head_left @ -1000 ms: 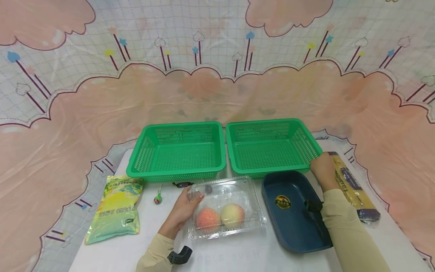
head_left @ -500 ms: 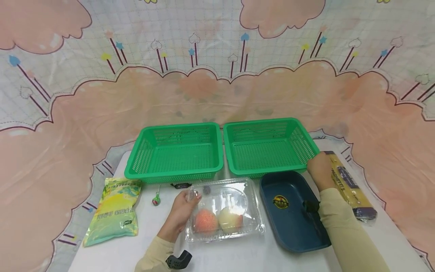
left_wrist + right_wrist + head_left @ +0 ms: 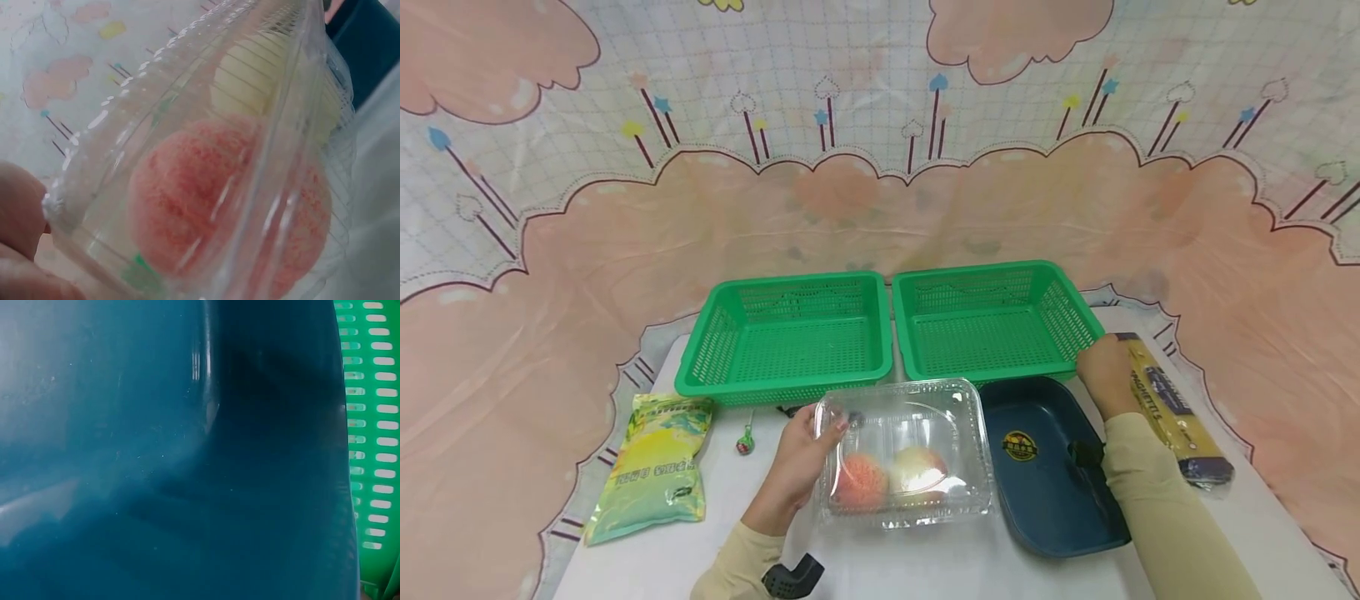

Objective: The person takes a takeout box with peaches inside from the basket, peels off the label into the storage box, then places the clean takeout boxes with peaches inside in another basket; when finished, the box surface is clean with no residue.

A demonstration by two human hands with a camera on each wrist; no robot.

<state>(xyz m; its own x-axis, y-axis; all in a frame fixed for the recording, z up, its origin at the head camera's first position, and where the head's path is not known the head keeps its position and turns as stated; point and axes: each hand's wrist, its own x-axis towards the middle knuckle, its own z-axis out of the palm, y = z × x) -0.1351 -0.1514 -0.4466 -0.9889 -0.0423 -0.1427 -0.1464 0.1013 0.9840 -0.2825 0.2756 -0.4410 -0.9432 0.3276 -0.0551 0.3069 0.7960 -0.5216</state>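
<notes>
Nearest, the left hand [image 3: 796,467] grips the left edge of the clear plastic clamshell box [image 3: 904,454] holding two peaches [image 3: 887,477], thumb and fingers curled round its rim. A second ago the box lay flat on the white table [image 3: 925,567]; now its far end is raised and tilted, and its right edge overlaps the dark blue oval plastic tray [image 3: 1052,467], so the box appears to be coming off the table. The right hand [image 3: 1103,373], fingers curled, holds the tray's far right rim as before. The yellow spaghetti packet [image 3: 1172,408] just right of it and the two green mesh baskets [image 3: 790,337] beyond have not moved.
</notes>
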